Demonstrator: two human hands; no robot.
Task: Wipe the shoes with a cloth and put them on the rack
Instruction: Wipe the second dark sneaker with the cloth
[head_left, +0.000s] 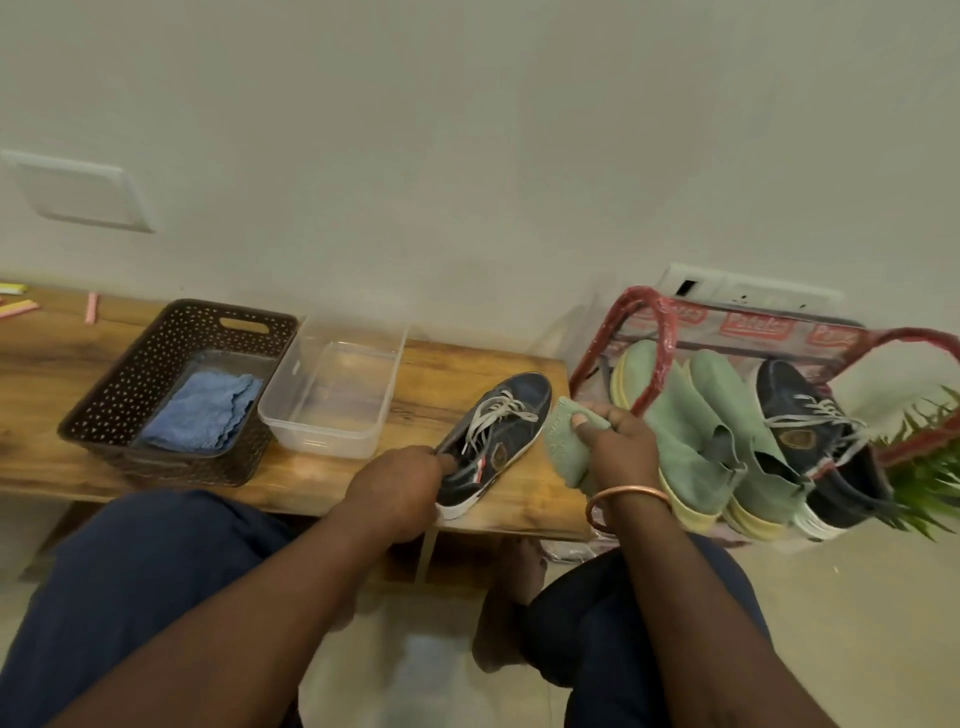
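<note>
A dark blue sneaker (506, 426) with white laces lies on the wooden bench (431, 384), toe pointing away. My left hand (395, 488) grips its heel end. To the right of the sneaker, my right hand (618, 441) holds a folded green cloth (566, 447) between thumb and fingers, just off the shoe's side. A clear bag with red handles (644, 338) stands at the bench's right end. It holds two green shoes (691, 431) and the matching dark blue sneaker (815, 441).
A brown perforated basket (130, 384) with a folded blue cloth (202, 410) sits on the left of the bench. Beside it is a clear plastic tub (291, 415). A green plant (930, 467) is at the far right. My knees are below the bench edge.
</note>
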